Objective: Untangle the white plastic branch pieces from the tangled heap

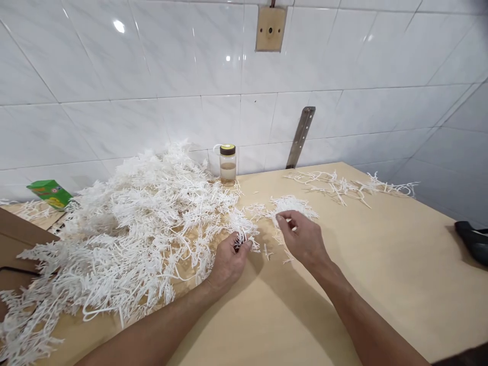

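My left hand [231, 262] is closed round a white branched plastic sprig [241, 223], whose bushy tips stick out past the fingers. To its right, my right hand [303, 236] is held in a pinch over the near edge of a small pile of white snipped-looking bits [293, 204]. Whatever lies between those fingertips is too small to make out. A few loose white bits [267, 252] are scattered on the table between the hands. A large heap of the same white sprigs [152, 213] spreads over the left side, close beside my left hand.
Bare white stems [343, 187] lie at the back right of the wooden table [392, 274]. A bottle of liquid [227, 165] stands near the tiled wall. At the far left are a green packet [51, 193] and a cardboard box [23, 241]. A black object [473, 243] sits at the right edge.
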The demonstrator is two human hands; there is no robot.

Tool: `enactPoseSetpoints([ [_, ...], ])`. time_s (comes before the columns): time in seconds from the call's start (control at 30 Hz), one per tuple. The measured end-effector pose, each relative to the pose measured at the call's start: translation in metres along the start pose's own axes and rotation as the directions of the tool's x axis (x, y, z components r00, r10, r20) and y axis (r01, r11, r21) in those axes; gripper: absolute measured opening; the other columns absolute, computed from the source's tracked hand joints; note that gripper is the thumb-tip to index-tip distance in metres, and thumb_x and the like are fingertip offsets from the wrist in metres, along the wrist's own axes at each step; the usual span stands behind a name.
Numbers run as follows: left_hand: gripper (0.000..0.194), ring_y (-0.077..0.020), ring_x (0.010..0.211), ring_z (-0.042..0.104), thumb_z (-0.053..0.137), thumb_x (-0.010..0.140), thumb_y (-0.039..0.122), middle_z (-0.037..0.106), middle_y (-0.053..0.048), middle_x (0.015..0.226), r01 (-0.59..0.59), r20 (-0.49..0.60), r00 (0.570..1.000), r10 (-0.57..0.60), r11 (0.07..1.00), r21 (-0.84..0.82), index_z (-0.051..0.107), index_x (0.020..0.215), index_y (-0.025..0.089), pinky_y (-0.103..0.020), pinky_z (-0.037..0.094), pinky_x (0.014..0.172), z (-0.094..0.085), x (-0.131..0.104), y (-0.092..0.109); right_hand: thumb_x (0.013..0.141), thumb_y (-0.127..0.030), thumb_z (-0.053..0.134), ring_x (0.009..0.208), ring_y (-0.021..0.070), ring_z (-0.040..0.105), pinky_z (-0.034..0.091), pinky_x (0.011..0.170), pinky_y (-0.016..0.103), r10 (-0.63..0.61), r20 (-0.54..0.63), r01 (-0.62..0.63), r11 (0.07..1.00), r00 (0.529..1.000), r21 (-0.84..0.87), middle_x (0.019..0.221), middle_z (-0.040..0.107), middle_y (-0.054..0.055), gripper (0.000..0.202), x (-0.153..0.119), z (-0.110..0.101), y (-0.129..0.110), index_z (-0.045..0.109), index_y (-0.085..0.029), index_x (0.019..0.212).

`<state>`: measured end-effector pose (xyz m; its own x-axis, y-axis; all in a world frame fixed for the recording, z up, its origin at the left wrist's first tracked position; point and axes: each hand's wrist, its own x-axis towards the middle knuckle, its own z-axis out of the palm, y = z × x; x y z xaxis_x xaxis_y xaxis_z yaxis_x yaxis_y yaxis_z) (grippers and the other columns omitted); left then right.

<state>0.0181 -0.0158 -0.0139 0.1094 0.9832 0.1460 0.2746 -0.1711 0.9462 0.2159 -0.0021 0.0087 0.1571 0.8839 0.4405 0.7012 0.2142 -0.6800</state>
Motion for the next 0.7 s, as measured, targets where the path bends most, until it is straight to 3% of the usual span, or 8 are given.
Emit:
enactPoseSetpoints([
  [0.03, 0.023, -0.0123, 0.059, 0.045, 0.056, 0.083, 0.038, 0.05, 0.002, 0.063, -0.008, -0.009, 1.0, 0.008, 1.0, 0.023, 0.053, 0.071, 0.019, -0.024, 0.035, 0.056, 0.0, -0.001, 0.001, 0.092, -0.046, 0.048, 0.054, 0.0161, 0.056, 0.046, 0.056, 0.03, 0.068, 0.144, -0.078, 0.995, 0.987, 0.063, 0.07, 0.064, 0.004, 0.034, -0.003, 0.0, -0.006, 0.066, -0.02, 0.082],
  [0.1, 0.026, -0.0115, 0.056, 0.04, 0.056, 0.083, 0.038, 0.044, 0.004, 0.059, -0.015, -0.022, 1.0, 0.017, 0.997, 0.08, 0.048, 0.066, 0.019, -0.024, 0.031, 0.054, 0.001, -0.002, 0.003, 0.09, -0.053, 0.05, 0.045, 0.0135, 0.052, 0.043, 0.046, 0.027, 0.105, 0.432, -0.188, 0.97, 0.896, 0.152, 0.06, 0.06, 0.0, 0.04, -0.008, 0.001, -0.018, 0.067, -0.02, 0.077],
  [0.17, 0.03, -0.0109, 0.054, 0.036, 0.056, 0.082, 0.038, 0.039, 0.005, 0.056, -0.018, -0.029, 0.999, 0.022, 0.991, 0.131, 0.043, 0.062, 0.02, -0.024, 0.028, 0.053, 0.001, -0.002, 0.005, 0.087, -0.055, 0.053, 0.042, 0.0112, 0.052, 0.042, 0.042, 0.024, 0.094, 0.556, -0.248, 0.946, 0.826, 0.21, 0.067, 0.064, 0.0, 0.039, -0.012, 0.004, -0.026, 0.069, -0.02, 0.082],
  [0.27, 0.031, -0.0105, 0.053, 0.034, 0.056, 0.081, 0.038, 0.038, 0.005, 0.055, -0.008, -0.016, 1.0, 0.011, 0.988, 0.157, 0.041, 0.06, 0.02, -0.024, 0.026, 0.052, 0.002, -0.002, 0.005, 0.085, -0.053, 0.057, 0.04, 0.009, 0.053, 0.043, 0.041, 0.023, 0.108, 0.586, -0.284, 0.934, 0.803, 0.216, 0.076, 0.068, 0.001, 0.036, -0.014, 0.006, -0.029, 0.07, -0.019, 0.084],
  [0.57, 0.025, -0.0113, 0.056, 0.04, 0.056, 0.082, 0.038, 0.045, 0.003, 0.059, 0.027, 0.018, 0.999, -0.03, 0.991, 0.133, 0.051, 0.068, 0.018, -0.025, 0.029, 0.054, 0.001, -0.002, 0.002, 0.083, -0.038, 0.059, 0.042, 0.0096, 0.055, 0.045, 0.046, 0.023, 0.129, 0.571, -0.298, 0.93, 0.811, 0.213, 0.071, 0.068, -0.001, 0.021, -0.014, 0.01, -0.019, 0.07, -0.02, 0.085],
  [0.7, 0.025, -0.0119, 0.057, 0.041, 0.055, 0.083, 0.039, 0.048, 0.003, 0.061, 0.026, 0.036, 0.999, -0.032, 0.99, 0.137, 0.053, 0.072, 0.017, -0.025, 0.03, 0.055, 0.001, -0.001, 0.001, 0.083, -0.034, 0.058, 0.046, 0.0115, 0.057, 0.045, 0.05, 0.024, 0.154, 0.508, -0.257, 0.956, 0.848, 0.14, 0.064, 0.066, -0.002, 0.018, -0.014, 0.011, -0.026, 0.069, -0.021, 0.082],
])
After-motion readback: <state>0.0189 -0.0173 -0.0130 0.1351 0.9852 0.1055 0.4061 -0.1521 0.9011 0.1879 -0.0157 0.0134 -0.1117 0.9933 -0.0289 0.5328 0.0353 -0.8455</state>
